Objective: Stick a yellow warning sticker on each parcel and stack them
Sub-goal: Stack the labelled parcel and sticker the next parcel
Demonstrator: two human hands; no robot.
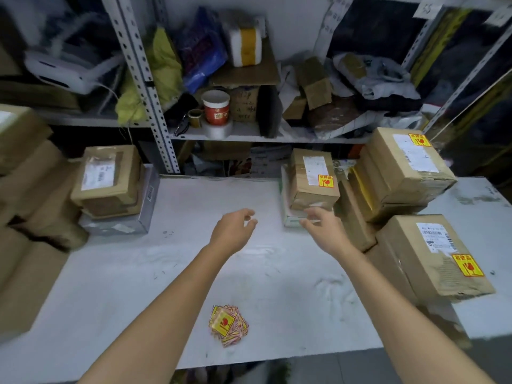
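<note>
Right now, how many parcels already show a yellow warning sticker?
3: the small parcel just beyond the right hand, the top parcel at far right, and the nearest right parcel. Stickers on lower, covered parcels may be hidden.

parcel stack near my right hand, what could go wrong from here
1. The stickered parcel sits off-centre on a pale box; the right hand, close beside it, might knock it off.
2. The loose sticker pile lies near the front edge of the table, where a sweep could scatter it.
3. The parcel on the left shows no yellow sticker and could get stacked unlabelled.
</note>
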